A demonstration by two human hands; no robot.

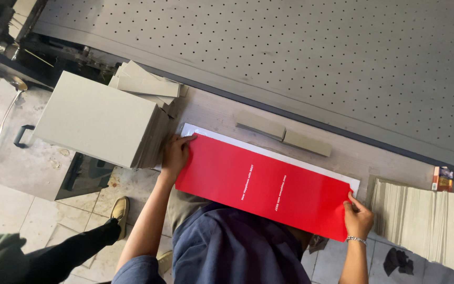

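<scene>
A long red sheet (269,184) with small white print lies across a white sheet (290,156) at the table's near edge. My left hand (175,153) holds the red sheet's left end, thumb on top near the corner. My right hand (357,216), with a silver bracelet at the wrist, pinches the sheet's right end. The sheet's near edge hangs over my lap. Just left of my left hand stands a tall stack of grey boards (101,118).
Two narrow grey board strips (284,134) lie behind the sheets. Loose grey boards (145,81) sit behind the stack. A fanned pile of thin boards (426,221) is at right. A perforated grey panel (290,47) fills the back. Another person's leg and shoe (106,221) are at lower left.
</scene>
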